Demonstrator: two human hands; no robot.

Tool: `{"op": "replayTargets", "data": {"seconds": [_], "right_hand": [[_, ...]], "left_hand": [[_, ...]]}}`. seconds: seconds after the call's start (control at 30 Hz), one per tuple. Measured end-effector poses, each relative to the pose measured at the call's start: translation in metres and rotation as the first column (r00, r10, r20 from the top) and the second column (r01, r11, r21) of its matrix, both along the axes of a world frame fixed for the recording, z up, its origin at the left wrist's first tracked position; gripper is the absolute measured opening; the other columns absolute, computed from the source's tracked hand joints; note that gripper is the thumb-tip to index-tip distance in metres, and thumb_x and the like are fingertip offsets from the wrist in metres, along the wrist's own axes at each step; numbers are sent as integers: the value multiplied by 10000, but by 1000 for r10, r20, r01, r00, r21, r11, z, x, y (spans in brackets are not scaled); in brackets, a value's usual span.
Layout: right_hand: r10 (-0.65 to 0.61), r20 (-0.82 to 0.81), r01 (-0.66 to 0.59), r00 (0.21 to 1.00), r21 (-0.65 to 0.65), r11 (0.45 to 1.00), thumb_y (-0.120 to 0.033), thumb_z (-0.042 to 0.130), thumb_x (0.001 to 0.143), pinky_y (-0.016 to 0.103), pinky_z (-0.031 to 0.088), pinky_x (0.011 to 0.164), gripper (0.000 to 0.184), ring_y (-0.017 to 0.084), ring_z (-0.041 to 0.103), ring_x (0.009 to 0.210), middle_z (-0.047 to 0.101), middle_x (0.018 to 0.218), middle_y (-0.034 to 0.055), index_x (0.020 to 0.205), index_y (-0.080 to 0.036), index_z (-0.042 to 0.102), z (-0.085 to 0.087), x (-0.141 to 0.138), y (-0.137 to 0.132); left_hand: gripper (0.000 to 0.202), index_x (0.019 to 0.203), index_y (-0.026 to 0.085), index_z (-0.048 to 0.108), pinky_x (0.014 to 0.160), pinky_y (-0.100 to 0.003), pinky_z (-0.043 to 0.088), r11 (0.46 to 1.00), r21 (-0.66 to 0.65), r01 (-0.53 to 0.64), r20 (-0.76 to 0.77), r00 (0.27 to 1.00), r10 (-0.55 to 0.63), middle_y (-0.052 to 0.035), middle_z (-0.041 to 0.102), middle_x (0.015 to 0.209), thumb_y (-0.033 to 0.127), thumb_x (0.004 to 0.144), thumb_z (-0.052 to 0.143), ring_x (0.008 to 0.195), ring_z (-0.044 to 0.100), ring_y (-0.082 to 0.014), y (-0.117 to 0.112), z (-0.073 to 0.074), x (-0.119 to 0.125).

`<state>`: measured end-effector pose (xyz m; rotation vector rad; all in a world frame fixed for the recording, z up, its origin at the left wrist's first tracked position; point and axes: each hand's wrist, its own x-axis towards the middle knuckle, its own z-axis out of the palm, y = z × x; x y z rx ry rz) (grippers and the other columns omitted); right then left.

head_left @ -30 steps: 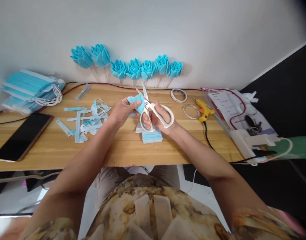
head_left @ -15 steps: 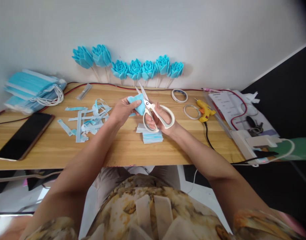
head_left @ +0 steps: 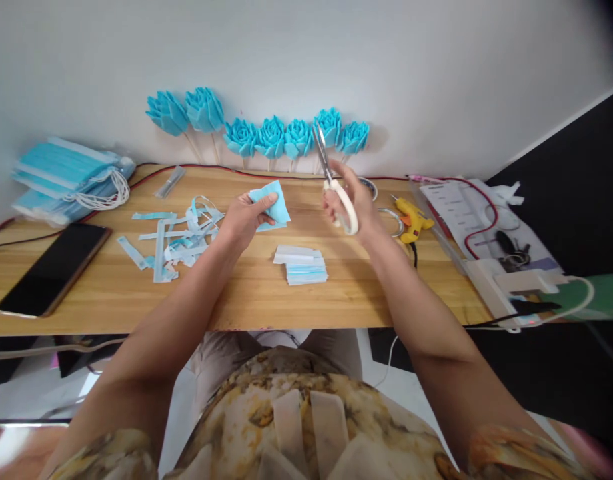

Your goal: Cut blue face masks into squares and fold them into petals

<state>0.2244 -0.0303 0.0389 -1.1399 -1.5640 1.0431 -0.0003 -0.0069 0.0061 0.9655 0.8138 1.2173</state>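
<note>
Wooden counter (head_left: 86,293) by white wall (head_left: 436,67) | left hand (head_left: 243,220) fingers pinched blue fabric piece (head_left: 272,203) behind-left of cut stack (head_left: 300,264) | right hand (head_left: 351,197) fingers wrapped scissors (head_left: 322,150) behind-right of cut stack, blades together

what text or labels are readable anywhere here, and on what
No text here can be read.
printed sheet: lines of print, too small and blurred to read.
phone: screen dark, no text.
scissors in the right hand, blue piece in the left hand, glue gun: no mark shows.
</note>
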Motion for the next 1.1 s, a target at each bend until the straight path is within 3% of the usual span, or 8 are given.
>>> {"op": "replayTargets", "data": {"seconds": [0.07,0.13,0.23,0.33,0.43,0.6,0.7,1.1], "right_hand": [[-244,403,206,882,134,969,-476,711,872,340,506,706,723,217,637,769,687,853,44,1502,-207,480,-4,20,14],[-295,724,243,624,179,953,-327,685,872,429,514,857,642,311,678,982,740,1053,141,1473,-160,536,-10,35,24],[-225,902,220,369,151,964,-252,623,881,451,513,899,531,347,691,1050,753,1153,198,1398,-131,617,-16,45,28],[-265,917,232,299,200,952,-302,587,921,442,521,861,458,340,705,998,769,1113,209,1336,-129,673,-12,45,22],[-380,832,255,404,296,920,-388,585,945,449,508,858,418,330,695,961,774,1056,198,1249,-135,719,-5,34,14],[-71,271,45,960,100,994,-596,567,936,319,482,774,436,189,637,816,724,875,44,980,-191,723,-9,-10,-4],[53,64,-51,997,-21,998,-599,700,842,268,421,673,405,132,552,705,647,763,-8,868,-196,676,-20,-32,-12],[-110,-79,106,991,-48,993,-609,766,747,253,423,583,452,98,507,556,554,563,-57,671,-213,560,-31,-30,-3]], "left_hand": [[398,743,145,679,479,-199,506,1000,-20,-12,6,1000,12,1,711,646,401,620,958,531,643,-102,1,-1,1],[401,763,146,674,479,-198,506,1000,-24,-14,9,1000,14,2,714,651,398,627,955,535,647,-103,1,-1,1],[425,789,143,675,490,-198,513,1000,-18,-11,16,1000,11,2,718,665,411,618,958,549,654,-102,0,0,2],[432,792,143,678,499,-200,520,1000,-22,-9,17,1000,9,5,714,663,417,612,960,554,653,-101,-2,1,3],[469,787,137,688,504,-206,527,1000,-30,-10,12,1000,11,7,713,670,422,558,981,564,652,-103,-4,2,5],[486,753,137,694,482,-211,489,1000,-10,-6,-45,999,6,-4,711,669,461,533,981,557,636,-109,-12,4,9],[462,749,142,700,501,-222,497,1000,17,15,-88,996,-14,-10,713,680,477,571,963,569,630,-113,-18,6,13],[362,718,139,674,432,-185,456,990,-88,108,-18,994,-110,14,617,615,420,712,902,528,558,-80,-15,10,10]]}}
